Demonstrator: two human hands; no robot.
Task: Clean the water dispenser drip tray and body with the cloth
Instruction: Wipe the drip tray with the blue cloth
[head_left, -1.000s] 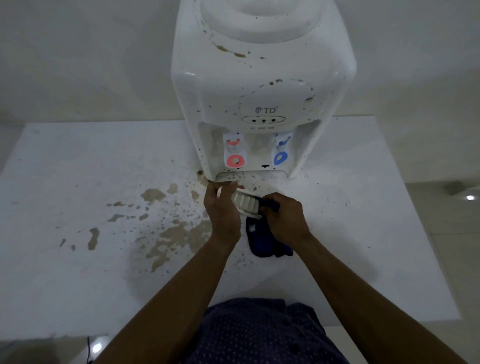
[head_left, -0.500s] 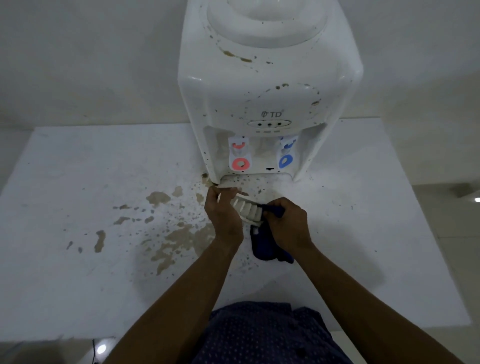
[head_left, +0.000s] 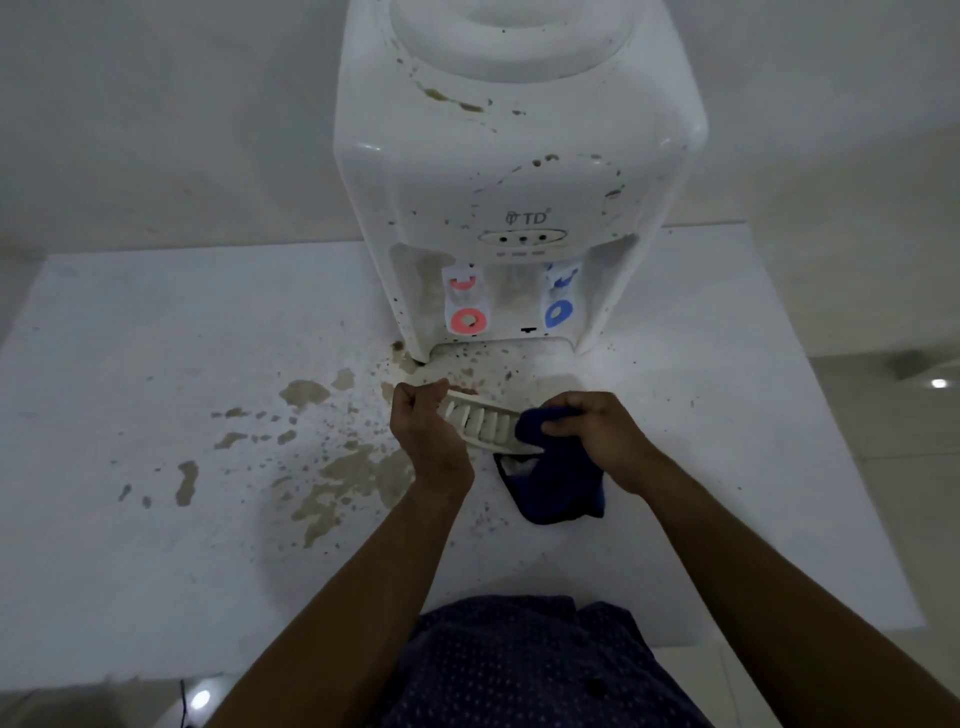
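head view: drip tray (head_left: 483, 423) held at the water dispenser's (head_left: 519, 182) 6 o'clock.
left hand (head_left: 426, 441) grasps its end, right hand (head_left: 597, 436) pinches cloth (head_left: 556, 488) onto it; hard wiping may twist it free.

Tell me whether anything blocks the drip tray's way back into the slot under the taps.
Nothing visible does. The left hand holds the drip tray just in front of the open slot of the dispenser; only brown splashes lie on the table between them. The right hand grips the cloth at the tray's right end.
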